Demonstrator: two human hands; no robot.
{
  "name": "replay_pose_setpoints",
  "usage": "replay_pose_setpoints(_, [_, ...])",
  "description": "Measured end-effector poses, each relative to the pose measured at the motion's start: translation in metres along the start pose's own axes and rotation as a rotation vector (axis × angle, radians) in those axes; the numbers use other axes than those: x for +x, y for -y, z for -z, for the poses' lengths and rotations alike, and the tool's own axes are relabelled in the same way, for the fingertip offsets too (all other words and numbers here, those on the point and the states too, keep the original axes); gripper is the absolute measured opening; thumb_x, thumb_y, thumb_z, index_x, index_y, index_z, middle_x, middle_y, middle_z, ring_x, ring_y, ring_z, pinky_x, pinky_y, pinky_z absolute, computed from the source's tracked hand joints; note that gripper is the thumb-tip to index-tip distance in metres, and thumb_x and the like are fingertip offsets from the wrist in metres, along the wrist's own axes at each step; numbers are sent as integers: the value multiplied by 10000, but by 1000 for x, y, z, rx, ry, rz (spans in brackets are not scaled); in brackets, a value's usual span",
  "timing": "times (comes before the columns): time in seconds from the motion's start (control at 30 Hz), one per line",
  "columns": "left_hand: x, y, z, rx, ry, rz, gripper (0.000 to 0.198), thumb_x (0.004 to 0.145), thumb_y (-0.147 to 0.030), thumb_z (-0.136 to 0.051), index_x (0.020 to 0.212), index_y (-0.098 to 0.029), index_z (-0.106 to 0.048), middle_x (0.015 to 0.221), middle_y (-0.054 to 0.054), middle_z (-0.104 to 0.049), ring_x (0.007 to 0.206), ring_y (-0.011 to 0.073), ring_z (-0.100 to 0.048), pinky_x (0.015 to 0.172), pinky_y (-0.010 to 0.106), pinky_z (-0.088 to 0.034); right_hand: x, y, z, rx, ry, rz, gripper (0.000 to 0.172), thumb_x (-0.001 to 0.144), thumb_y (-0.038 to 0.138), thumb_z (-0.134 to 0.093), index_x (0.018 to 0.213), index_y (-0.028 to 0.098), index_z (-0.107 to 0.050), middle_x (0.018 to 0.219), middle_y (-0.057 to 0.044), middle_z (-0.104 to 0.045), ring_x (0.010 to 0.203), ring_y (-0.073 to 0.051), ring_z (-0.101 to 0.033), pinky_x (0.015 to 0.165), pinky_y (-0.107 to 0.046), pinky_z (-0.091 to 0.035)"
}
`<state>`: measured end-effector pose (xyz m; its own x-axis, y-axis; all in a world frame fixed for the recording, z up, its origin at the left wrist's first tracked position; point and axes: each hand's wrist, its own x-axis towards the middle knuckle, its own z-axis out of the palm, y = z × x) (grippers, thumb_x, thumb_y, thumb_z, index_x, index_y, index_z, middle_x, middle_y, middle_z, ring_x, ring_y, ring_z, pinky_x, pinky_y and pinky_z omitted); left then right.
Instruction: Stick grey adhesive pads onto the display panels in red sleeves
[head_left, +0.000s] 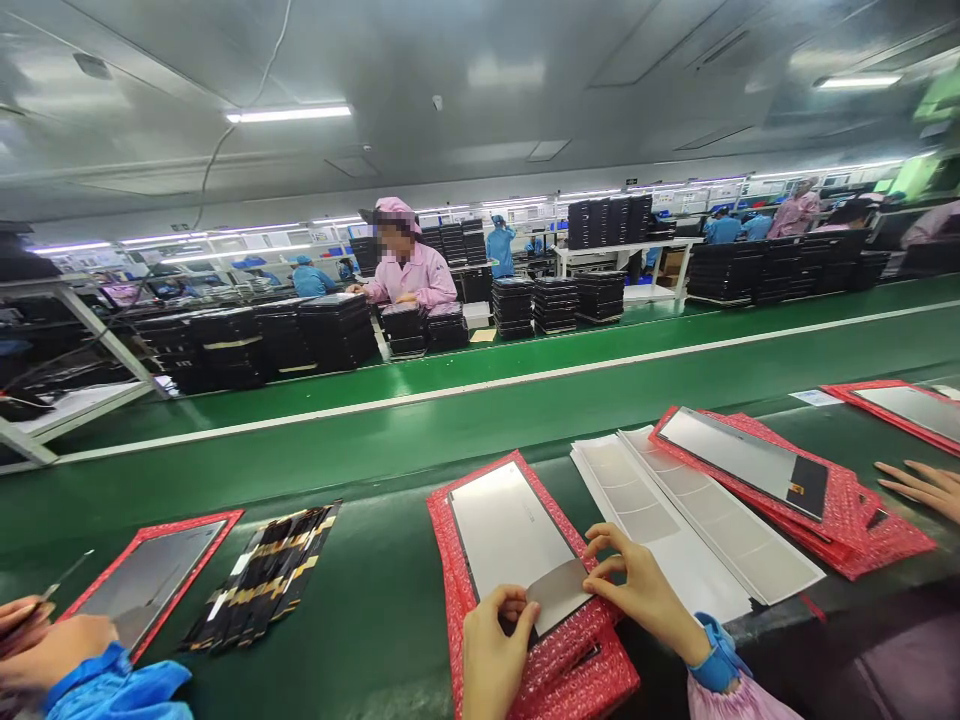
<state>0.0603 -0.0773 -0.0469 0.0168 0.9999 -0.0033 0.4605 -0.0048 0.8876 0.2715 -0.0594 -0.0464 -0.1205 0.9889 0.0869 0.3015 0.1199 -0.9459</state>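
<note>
My left hand (491,645) and my right hand (637,590) both pinch a curled silver film sheet (559,595) at the near corner of a flat display panel (510,530). The panel lies on red bubble wrap (570,670). Just right of my right hand lies a stack of white-and-grey sheets (697,515). Beyond that, a second panel (739,460) rests on more red wrap, with a black patch at one end.
A co-worker's blue-sleeved hand (52,640) holds a thin tool beside a red-framed panel (150,580) and black-and-gold strips (262,575). Another hand (922,490) enters from the right. All this sits on a green conveyor belt (360,510). Across it, people work among black panel stacks (337,330).
</note>
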Motion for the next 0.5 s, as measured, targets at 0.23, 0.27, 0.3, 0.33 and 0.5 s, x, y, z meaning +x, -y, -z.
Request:
replay_pose_setpoints(0.23, [-1, -4, 1, 18, 3, 5, 139, 746, -304, -549, 727, -182, -612, 677, 8, -652, 674, 178, -597, 655, 252, -432, -1, 1, 0, -48, 2, 7, 376, 702, 184, -584, 1027, 242, -403, 889, 26, -496, 628, -86, -612, 654, -223, -483])
replay_pose_setpoints(0.27, [-1, -3, 1, 21, 2, 4, 139, 746, -304, -547, 727, -183, -612, 677, 8, -652, 677, 179, -597, 656, 253, -432, -1, 0, 1, -53, -1, 11, 375, 703, 183, -583, 1027, 242, -404, 886, 27, -497, 628, -85, -612, 656, -221, -483])
replay_pose_setpoints(0.3, [-1, -3, 1, 23, 2, 2, 138, 745, -305, -547, 727, -184, -612, 680, 8, -653, 681, 180, -597, 660, 253, -433, -1, 0, 1, -58, -3, 15, 373, 704, 182, -581, 1027, 242, -405, 883, 27, -500, 631, -86, -613, 657, -220, -484])
replay_pose_setpoints(0.33, [-1, -2, 1, 24, 1, 0, 138, 743, -305, -548, 729, -184, -612, 684, 9, -654, 684, 181, -598, 662, 254, -435, -1, -1, 0, -64, -6, 20, 373, 704, 181, -580, 1028, 241, -406, 881, 26, -504, 634, -88, -615, 659, -219, -485])
replay_pose_setpoints(0.5, [-1, -1, 1, 42, 6, -14, 120, 728, -288, -555, 734, -183, -611, 684, 13, -650, 679, 184, -597, 663, 265, -448, -4, -2, -4, -101, -41, 53, 349, 711, 180, -574, 1018, 240, -419, 899, 17, -532, 653, -99, -619, 679, -233, -494])
